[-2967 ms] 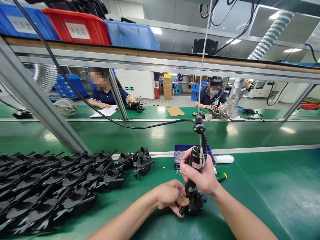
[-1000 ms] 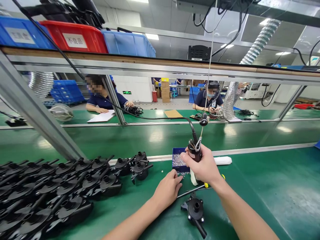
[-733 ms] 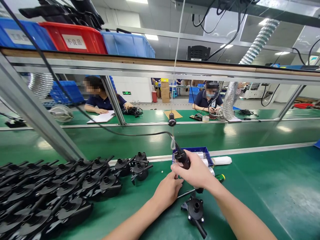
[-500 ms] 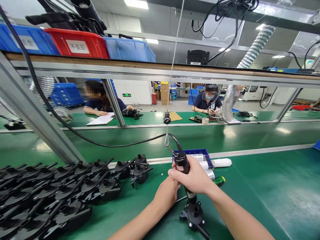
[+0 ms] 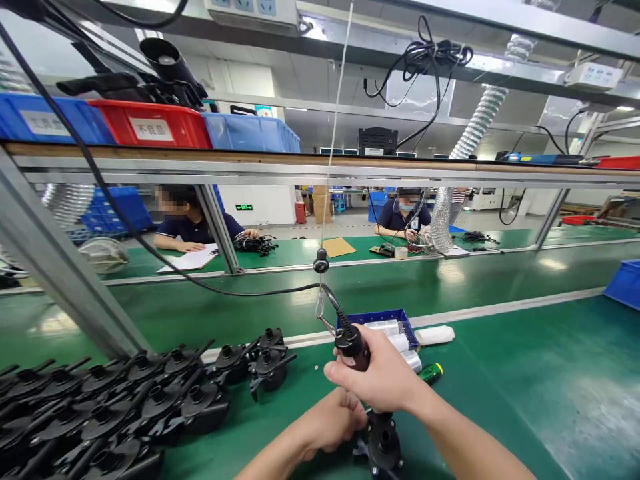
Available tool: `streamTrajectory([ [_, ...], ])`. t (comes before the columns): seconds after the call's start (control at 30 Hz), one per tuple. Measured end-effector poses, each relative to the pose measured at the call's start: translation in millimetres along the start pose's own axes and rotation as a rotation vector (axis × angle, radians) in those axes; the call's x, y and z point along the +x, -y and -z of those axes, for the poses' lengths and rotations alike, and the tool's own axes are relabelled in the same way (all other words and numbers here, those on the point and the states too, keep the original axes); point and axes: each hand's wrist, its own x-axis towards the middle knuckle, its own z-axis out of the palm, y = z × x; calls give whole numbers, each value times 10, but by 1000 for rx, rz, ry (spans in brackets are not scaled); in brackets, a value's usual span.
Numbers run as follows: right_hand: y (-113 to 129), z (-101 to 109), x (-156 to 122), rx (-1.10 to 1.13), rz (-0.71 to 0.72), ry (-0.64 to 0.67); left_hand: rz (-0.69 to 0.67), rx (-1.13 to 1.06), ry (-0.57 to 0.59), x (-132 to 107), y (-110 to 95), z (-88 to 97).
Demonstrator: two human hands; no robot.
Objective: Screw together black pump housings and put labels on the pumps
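My right hand [image 5: 383,380] is wrapped round a black electric screwdriver [image 5: 350,347] that hangs from an overhead cord and points down onto a black plastic pump housing [image 5: 383,447] on the green mat. My left hand [image 5: 333,423] is curled beside that housing, touching its left side; its fingertips are hidden. A blue tray of small screws [image 5: 377,319] sits just behind the hands.
Several identical black housings [image 5: 150,400] are heaped at the left. White rolls [image 5: 435,335] and a green-handled tool [image 5: 430,373] lie by the tray. A slanted metal post [image 5: 60,267] rises at left. Two seated people work across the conveyor belt. A blue bin [image 5: 623,283] stands at far right.
My right hand swung the screwdriver from the screw tray down onto the housing. My left hand left the tray and closed beside the housing. The camera tilted upward.
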Motion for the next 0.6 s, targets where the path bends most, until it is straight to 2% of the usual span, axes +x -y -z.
streamTrajectory([
  [0.2,116,42,-132,200,49,-83,119,-69,64,-47,-74,54],
  [0.37,163,74,-193,336,92,-50,193,-47,86,-55,-112,92],
  [0.47,99,56,-196,299,109,-18,210,-45,142,-7,-159,116],
  [0.6,-119,92,-189,161,124,-86,227,-60,245,65,-167,106],
])
